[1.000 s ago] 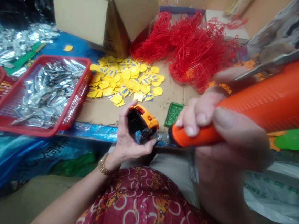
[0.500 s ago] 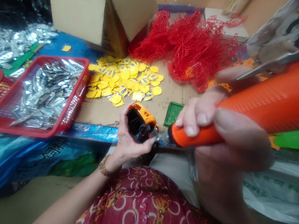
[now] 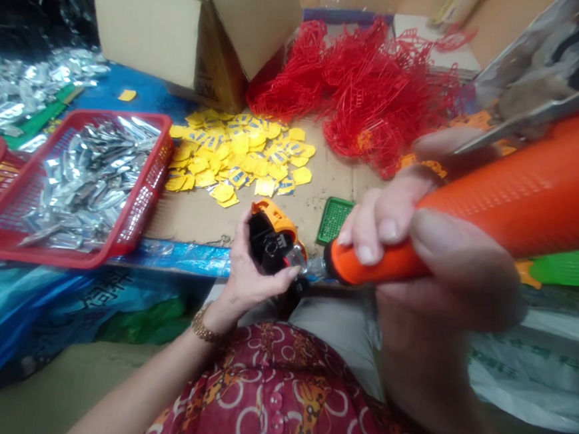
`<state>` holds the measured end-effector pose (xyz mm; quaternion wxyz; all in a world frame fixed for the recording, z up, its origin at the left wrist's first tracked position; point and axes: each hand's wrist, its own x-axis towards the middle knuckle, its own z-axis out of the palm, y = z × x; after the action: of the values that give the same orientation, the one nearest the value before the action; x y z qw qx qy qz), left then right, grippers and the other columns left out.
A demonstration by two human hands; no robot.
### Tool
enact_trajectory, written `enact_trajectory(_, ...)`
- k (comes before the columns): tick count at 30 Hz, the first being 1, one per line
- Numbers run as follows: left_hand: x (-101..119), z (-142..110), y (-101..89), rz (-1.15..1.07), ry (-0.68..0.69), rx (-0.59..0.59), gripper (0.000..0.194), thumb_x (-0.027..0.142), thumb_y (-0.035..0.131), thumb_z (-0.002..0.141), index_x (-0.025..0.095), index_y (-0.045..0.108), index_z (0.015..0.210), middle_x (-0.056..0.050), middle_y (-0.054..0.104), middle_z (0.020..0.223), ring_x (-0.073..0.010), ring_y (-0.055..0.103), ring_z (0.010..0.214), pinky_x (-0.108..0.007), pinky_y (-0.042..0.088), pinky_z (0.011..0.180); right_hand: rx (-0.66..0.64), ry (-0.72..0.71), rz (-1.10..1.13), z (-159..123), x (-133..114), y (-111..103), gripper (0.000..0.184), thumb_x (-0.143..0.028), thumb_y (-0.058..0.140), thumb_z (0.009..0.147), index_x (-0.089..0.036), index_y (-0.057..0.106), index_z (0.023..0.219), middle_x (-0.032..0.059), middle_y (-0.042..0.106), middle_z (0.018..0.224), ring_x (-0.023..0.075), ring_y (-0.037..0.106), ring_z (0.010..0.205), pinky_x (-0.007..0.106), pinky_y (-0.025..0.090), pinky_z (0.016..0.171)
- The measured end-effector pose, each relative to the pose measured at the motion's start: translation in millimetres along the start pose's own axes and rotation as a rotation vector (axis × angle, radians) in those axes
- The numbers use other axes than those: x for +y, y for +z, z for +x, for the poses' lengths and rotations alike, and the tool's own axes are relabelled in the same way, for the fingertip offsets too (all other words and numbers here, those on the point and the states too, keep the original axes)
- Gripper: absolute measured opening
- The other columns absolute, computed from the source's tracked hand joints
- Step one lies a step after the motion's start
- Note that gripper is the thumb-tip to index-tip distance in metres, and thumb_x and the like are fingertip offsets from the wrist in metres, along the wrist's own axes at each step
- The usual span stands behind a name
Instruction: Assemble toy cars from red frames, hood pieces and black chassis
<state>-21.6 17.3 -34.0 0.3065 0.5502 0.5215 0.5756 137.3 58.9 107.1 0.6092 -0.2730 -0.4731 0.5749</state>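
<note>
Cardboard-topped counter carries an open carton, a heap of red plastic frames, yellow tags and a red basket of foil pieces. Right hand has its grip clenched on an orange perforated tool; left hand grasps a black-and-orange plastic part over the near edge. Risk: the tool's nose slipping onto the left fingers. A green mesh piece lies just behind.

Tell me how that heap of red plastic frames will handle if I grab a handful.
The heap of red plastic frames will probably feel light for its bulk, since each frame is only thin, open struts. They look more springy than stiff, so they would likely flex under a push. Lying hooked through one another, they would probably lift as a tangled clump.
</note>
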Motion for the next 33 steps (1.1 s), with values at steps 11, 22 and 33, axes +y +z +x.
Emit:
enact_trajectory(11, 16.0, -6.8, 9.9, -0.390, -0.340, 0.018, 0.079, 0.047, 0.086, 0.066, 0.027, 0.045, 0.131, -0.010, 0.061, 0.119, -0.0299, 0.065, 0.109, -0.048, 0.056, 0.093, -0.015, -0.016, 0.085, -1.9, 1.6, 1.8, 0.025, -0.020, 0.066, 0.069, -0.030, 0.054, 0.089, -0.0118, 0.057, 0.059, 0.0090, 0.051, 0.043, 0.026, 0.045, 0.050)
enact_trajectory(22, 15.3, -8.0, 12.8, -0.389, -0.340, 0.049, 0.086, 0.049, 0.087, 0.062, 0.026, 0.045, 0.133, -0.011, 0.061, 0.122, -0.0307, 0.064, 0.111, -0.048, 0.055, 0.094, 0.024, -0.014, 0.025, 2.7, -0.2, 5.1, 0.042, -0.029, 0.077, 0.060, -0.033, 0.050, 0.093, -0.0125, 0.056, 0.054, 0.0120, 0.052, 0.038, 0.028, 0.042, 0.045)
enact_trajectory(33, 0.9, -8.1, 7.9, -0.219, -0.190, 0.060, 0.096, 0.056, 0.085, 0.063, 0.027, 0.037, 0.141, -0.013, 0.060, 0.123, -0.0335, 0.062, 0.115, -0.054, 0.050, 0.100, -0.009, -0.022, 0.053, -0.6, 0.9, 2.8, 0.026, -0.021, 0.065, 0.069, -0.028, 0.056, 0.092, -0.0117, 0.058, 0.058, 0.0072, 0.054, 0.043, 0.024, 0.049, 0.051)
